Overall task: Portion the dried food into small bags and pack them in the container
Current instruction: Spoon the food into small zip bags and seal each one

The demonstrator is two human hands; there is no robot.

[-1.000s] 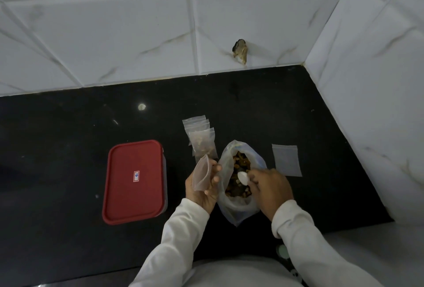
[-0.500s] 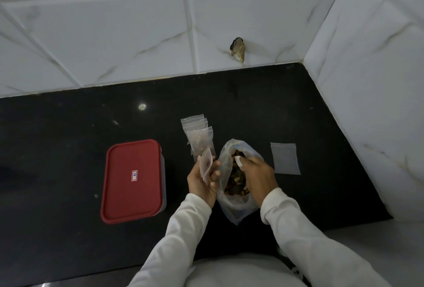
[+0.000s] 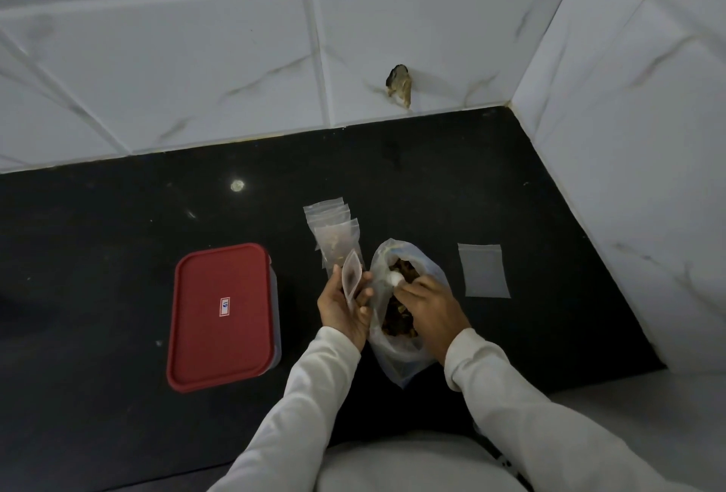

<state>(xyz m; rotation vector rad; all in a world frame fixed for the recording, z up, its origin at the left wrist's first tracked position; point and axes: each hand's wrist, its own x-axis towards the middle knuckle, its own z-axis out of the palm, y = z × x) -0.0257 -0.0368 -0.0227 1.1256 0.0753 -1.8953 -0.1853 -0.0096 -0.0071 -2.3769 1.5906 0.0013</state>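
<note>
I see a glossy black table set in a corner of white marbled wall tiles; one tile at upper centre has a dark chipped hole. Left of centre sits the container, red lid on. At centre the left hand grips a small bag beside the big bag of dried food, where the right hand pinches a white thing, perhaps a scoop. A stack of bags lies just above, an empty bag to the right. The bottom edge cuts off both sleeves.
</note>
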